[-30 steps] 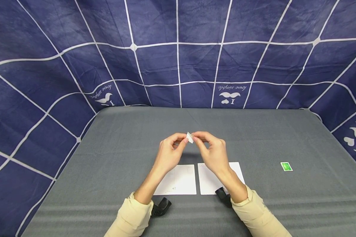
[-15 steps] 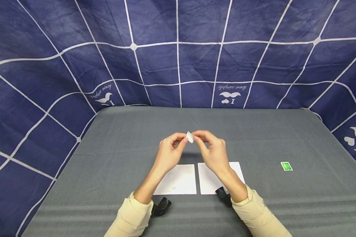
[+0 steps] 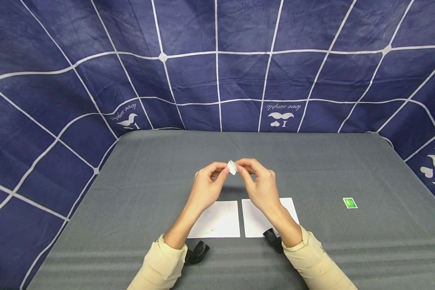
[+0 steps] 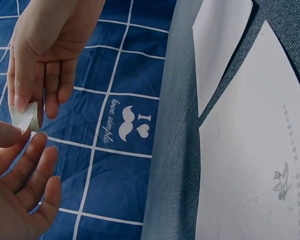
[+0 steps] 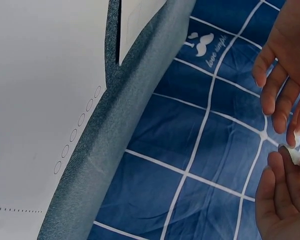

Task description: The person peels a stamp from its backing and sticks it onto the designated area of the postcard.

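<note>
My left hand point(image 3: 208, 186) and right hand point(image 3: 262, 184) meet above the table in the head view, pinching a small white postage stamp point(image 3: 232, 167) between thumbs and fingertips. The left hand grips its left side, the right hand its right. In the left wrist view the stamp point(image 4: 26, 119) shows a pale back and a toothed edge, and it looks folded or split into two layers; its printed face is hidden. Below the hands lie two white postcards, the left postcard point(image 3: 221, 219) and the right postcard point(image 3: 255, 221), each partly covered by an arm or hand.
A green stamp point(image 3: 350, 203) with a white border lies on the grey table cover point(image 3: 159, 173), well to the right. A blue cloth point(image 3: 239, 76) with white lines hangs behind and at both sides of the table.
My right fingertips have risen slightly, and the white stamp's two layers show a little wider between the hands. The left hand, the postcards and the green stamp have stayed in place.
</note>
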Demonstrator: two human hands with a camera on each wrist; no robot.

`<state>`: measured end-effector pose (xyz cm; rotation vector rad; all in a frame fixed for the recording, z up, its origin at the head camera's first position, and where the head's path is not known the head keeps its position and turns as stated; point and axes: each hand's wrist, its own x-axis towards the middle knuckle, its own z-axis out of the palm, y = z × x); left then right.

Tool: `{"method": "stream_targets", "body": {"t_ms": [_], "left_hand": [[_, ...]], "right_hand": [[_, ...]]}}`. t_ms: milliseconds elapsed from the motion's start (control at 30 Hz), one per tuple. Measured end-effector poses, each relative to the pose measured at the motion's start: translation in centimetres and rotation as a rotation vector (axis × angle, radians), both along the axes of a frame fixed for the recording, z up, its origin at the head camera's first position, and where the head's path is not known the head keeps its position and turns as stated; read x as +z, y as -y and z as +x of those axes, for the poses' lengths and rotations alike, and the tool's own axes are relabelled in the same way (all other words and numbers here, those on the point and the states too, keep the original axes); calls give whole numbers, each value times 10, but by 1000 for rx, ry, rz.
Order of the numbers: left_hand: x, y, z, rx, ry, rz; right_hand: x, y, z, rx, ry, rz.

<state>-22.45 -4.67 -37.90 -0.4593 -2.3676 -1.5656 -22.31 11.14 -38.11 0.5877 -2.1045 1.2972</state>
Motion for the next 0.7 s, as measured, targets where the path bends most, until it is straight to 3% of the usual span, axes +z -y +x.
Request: {"method": "stream_targets", "body": {"t_ms": [700], "left_hand": [[-1, 0, -1, -2, 8, -5]], "right_hand": [[-2, -1, -2, -35, -34, 30]]}}
